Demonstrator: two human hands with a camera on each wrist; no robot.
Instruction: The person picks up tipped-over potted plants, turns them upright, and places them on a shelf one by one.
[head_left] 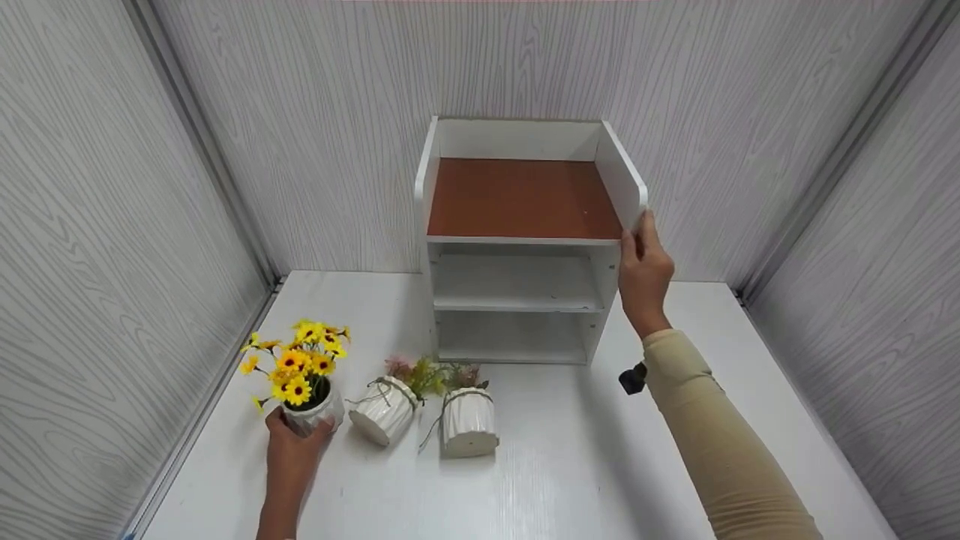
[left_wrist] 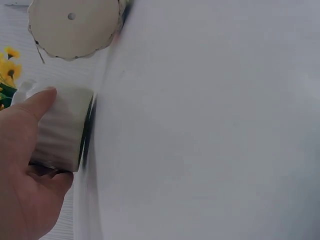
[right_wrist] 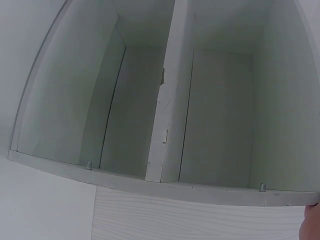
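Far left: left hand (head_left: 292, 446) at pot 1 (head_left: 324, 416), white, with yellow flowers (head_left: 300, 367). Fingers curled round the pot wall, thumb on its right side; pot roughly upright at the left of the white surface (head_left: 555, 465). Cannot tell whether its base touches the surface.

Next: pot 2 (head_left: 384, 409), white, tied with twine, lying tilted on its side just beside pot 1; base toward the person, pink and yellow-green sprigs (head_left: 424, 376) toward the rack. Pot 3 (head_left: 470, 424), similar, also on its side, just right of pot 2; sprigs near each other.

Centre: white rack (head_left: 517, 309) standing behind the pots; brown top board (head_left: 525, 199), 2 compartments below. Right wrist view: chipped divider (right_wrist: 167, 115), 2 small metal pegs.

Right: right hand (head_left: 646, 281), beige sleeve (head_left: 720, 427); fingers and thumb pinching the front edge of the rack's right side panel (head_left: 624, 172).
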